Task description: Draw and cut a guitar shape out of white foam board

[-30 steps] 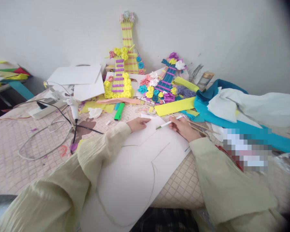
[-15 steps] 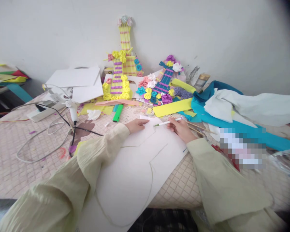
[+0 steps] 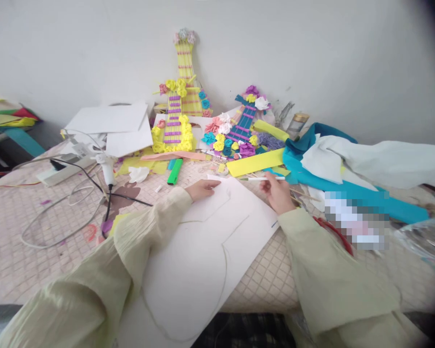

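A large white sheet of paper [image 3: 199, 261] lies slanted in front of me, its near end reaching past the table edge. Thin grey-green lines on it form a rounded body and part of a narrower neck. My left hand [image 3: 203, 190] rests with its fingers stretched out at the sheet's upper left edge. Between the fingers of my right hand [image 3: 278, 194] is a slim white pen [image 3: 275, 179] with a greenish tip pointing left. That tip appears above the upper end of the sheet; whether it touches anything I cannot tell.
Decorated paper guitars, one yellow [image 3: 173, 118] and one blue [image 3: 243, 123], stand at the back. A glue gun [image 3: 107, 169] and cables lie left, beside a power strip [image 3: 63, 169]. A green box [image 3: 174, 171] is beyond my left hand. Blue paper [image 3: 366, 193] and red-handled scissors [image 3: 335, 234] lie right.
My right hand has shifted slightly right and lifted the pen away from the drawn neck line; the pen now lies nearly level. My left hand stays on the sheet. The view has shifted slightly.
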The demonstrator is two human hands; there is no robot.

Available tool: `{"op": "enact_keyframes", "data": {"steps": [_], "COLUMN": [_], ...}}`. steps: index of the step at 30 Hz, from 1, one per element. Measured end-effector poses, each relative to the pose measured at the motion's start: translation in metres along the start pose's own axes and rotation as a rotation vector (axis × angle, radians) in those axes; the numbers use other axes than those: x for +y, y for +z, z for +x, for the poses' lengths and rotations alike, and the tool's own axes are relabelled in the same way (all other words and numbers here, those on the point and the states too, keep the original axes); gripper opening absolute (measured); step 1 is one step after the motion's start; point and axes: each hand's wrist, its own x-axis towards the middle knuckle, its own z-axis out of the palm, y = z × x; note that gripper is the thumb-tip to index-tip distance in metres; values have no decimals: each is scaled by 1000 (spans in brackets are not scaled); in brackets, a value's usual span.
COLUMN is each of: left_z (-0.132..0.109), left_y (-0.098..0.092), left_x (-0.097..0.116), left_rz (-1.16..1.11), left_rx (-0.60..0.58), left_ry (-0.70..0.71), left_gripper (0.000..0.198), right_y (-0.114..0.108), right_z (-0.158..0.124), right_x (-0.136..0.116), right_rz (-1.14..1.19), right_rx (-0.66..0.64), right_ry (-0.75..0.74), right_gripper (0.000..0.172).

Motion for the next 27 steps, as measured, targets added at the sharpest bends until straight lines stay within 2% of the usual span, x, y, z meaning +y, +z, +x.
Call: {"op": "enact_keyframes", "data": {"steps": [4,6,8,12,16,18,22,27], "left_z": [-5,-8,-11,-17,-24,-27,-32,-31], "left_y": [-3,-3,-3,5,17,24,31,30], "left_x": [4,6,6,-3,-11,-13,-17,-26], "left_rz": [-330,-460,-498,-394,-258,-80,276,287], "left_rx": [51,108,207,425,542,583,602,550], "left_ry": [-33,-52,-52,-37,-13,37,130,215], "left_gripper": [46,44,43,47,51,47,45,54], "right_y": [-7,-10,-11,-7,5,13,26,34], "right_z": [-4,-9,-16,-23,-20,-18,-21,-26], "right_x": [-28,-40,-45,-38,-26,-23,-21,-14], "right_rz": [116,144,149,-21,-238,-314,-479,-637], "right_rx": [96,106,97,-27,-155,-199,-287,-382], "right_ry": [-80,-95,-93,-110,-133,-136,-188,-268], "right_gripper": [31,30,28,21,20,22,21,18]}}
